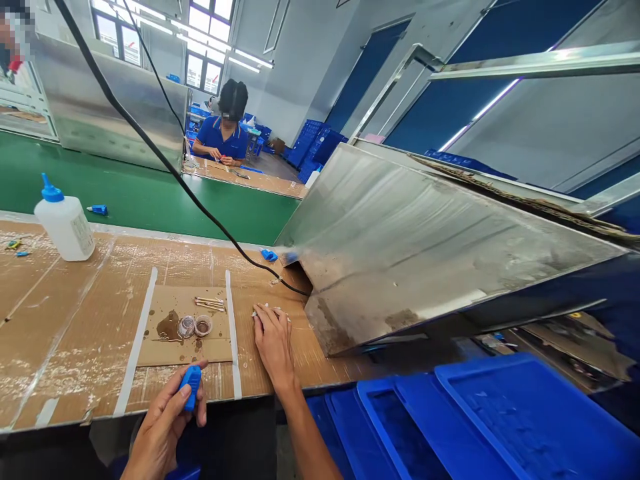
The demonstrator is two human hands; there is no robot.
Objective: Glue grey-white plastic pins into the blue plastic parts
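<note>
My left hand (170,417) grips a small ridged blue plastic piece (191,387) between thumb and fingers, just past the table's front edge. My right hand (273,343) rests on the cardboard tabletop, fingers curled down over a crumpled white scrap (256,312), perhaps tissue, mostly hidden beneath them. Between and beyond the hands lies a stained cardboard sheet (215,353). On it stand two small round cups, one with greyish contents (186,327) and one with brown contents (203,325). Several cotton swabs (210,304) lie behind the cups, beside a dark wet stain.
A white bottle with a blue nozzle (67,227) stands at left. Blue pieces lie on the green belt (99,209) and near the metal panel (269,255). A black cable (200,207) crosses the view. Blue bins (480,413) sit at right. A co-worker (223,140) sits across.
</note>
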